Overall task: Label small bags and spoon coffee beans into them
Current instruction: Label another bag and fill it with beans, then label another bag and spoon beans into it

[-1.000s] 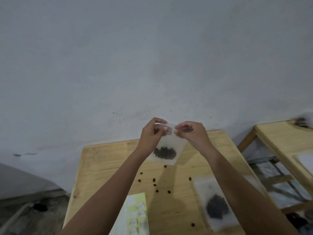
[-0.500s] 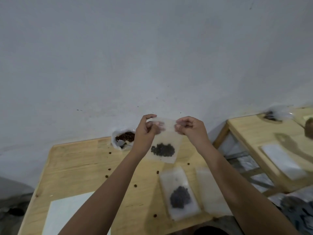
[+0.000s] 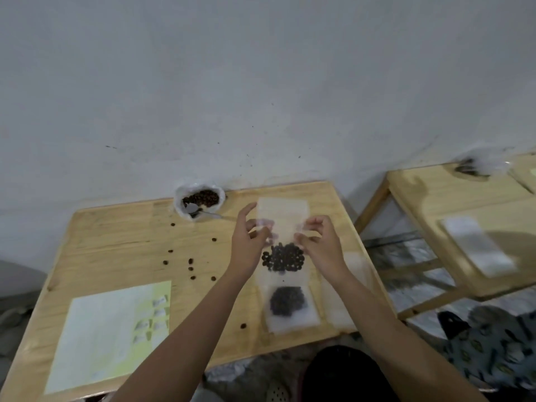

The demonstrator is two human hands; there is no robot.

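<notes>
Nothing here can be read. The small white stickers on the label sheet carry dark marks, but they are too small and blurred to make out. Whether the clear bag of coffee beans bears any writing cannot be told.

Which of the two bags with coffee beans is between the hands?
The farther bag, between left hand and right hand. The nearer bag lies flat on the table, untouched.
</notes>
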